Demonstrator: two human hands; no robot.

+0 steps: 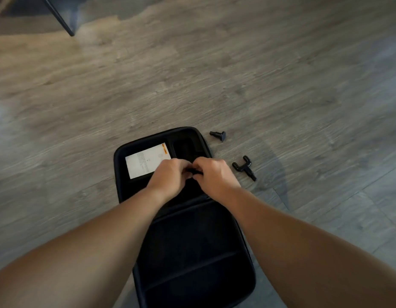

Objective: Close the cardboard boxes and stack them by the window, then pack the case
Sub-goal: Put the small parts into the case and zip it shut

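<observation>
Case: lies open on the floor, long axis running away from the person.
Left hand: fingers curled on a small black part over the case's far half.
Right hand: pinches the same part.
Loose pieces: fork-shaped attachment just right of the right hand; flat-headed attachment beyond.

Small black part pinched between left hand and right hand: mostly covered by fingers, shape unreadable. Leaflet text too small to read. Case cut off at bottom edge. Black furniture leg cropped at top.
</observation>
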